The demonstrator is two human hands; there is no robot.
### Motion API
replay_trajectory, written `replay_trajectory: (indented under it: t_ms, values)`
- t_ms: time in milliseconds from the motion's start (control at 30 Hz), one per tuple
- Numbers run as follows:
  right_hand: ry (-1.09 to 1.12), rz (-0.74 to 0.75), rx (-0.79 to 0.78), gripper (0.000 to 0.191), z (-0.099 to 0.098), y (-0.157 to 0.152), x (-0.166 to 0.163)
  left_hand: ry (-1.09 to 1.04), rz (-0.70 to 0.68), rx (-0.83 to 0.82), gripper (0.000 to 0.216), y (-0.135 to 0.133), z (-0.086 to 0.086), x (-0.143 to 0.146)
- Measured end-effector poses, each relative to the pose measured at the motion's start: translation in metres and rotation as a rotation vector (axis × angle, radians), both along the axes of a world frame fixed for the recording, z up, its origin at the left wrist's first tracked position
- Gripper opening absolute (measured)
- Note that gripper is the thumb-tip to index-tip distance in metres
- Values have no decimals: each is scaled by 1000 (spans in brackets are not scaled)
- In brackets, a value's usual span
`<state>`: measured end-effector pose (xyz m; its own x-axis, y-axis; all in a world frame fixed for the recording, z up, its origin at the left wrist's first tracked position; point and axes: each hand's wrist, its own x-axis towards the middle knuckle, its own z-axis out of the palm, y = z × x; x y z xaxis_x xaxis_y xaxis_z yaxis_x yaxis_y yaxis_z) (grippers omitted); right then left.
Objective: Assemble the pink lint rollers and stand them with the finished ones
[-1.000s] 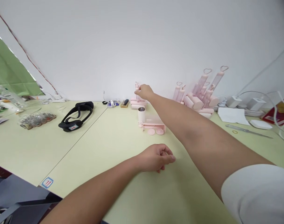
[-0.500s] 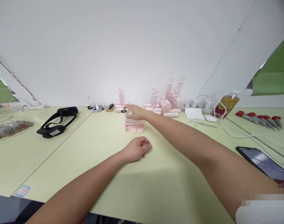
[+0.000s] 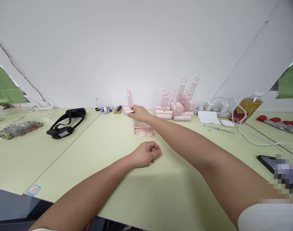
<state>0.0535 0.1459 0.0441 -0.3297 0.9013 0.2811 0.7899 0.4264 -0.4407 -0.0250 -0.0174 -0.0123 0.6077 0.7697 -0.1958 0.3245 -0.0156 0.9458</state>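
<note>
My right hand (image 3: 140, 113) reaches to the far side of the table, its fingers closed around the top of an upright white roll (image 3: 134, 123). The roll's dark core end shows between the fingertips, and the hand hides most of the rest. Just in front of it lies an open pink case (image 3: 144, 129) with two round pink discs (image 3: 142, 134) at its near edge. My left hand (image 3: 147, 154) rests on the table nearer to me, fingers loosely curled with nothing visible in them.
Pink lint rollers (image 3: 182, 109) and cases line the wall, with another roller (image 3: 129, 98) behind my right hand. A black head strap (image 3: 67, 123) lies left. On the right are a screwdriver (image 3: 218, 129), a bottle (image 3: 248, 107), white cables and a phone (image 3: 266, 163).
My right hand has moved from beside the white roll onto its top, covering more of it. The view has shifted slightly left. My left hand stays put on the table.
</note>
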Motion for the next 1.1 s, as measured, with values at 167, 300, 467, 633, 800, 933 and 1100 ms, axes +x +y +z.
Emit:
replay_trajectory:
  t_ms: [167,300,467,633,800,933,1100]
  values:
    - [-33,21,-15,67,0,-9,2,-24,-21,8,29,-1,1,-1]
    - [-1,-9,9,71,16,-10,2,-45,0,22,29,-2,1,-1]
    - [166,55,99,71,57,-16,9,-13,159,348,25,11,3,-12]
    - [298,-41,299,64,82,-69,41,319,553,653,18,49,4,-43]
    - [480,-53,168,61,47,-144,96,504,583,871,34,67,1,-52]
    - [522,-112,-45,57,0,-178,135,620,435,871,35,56,1,-36]
    - [514,-179,-14,63,-44,-187,155,759,306,788,31,47,2,-27]
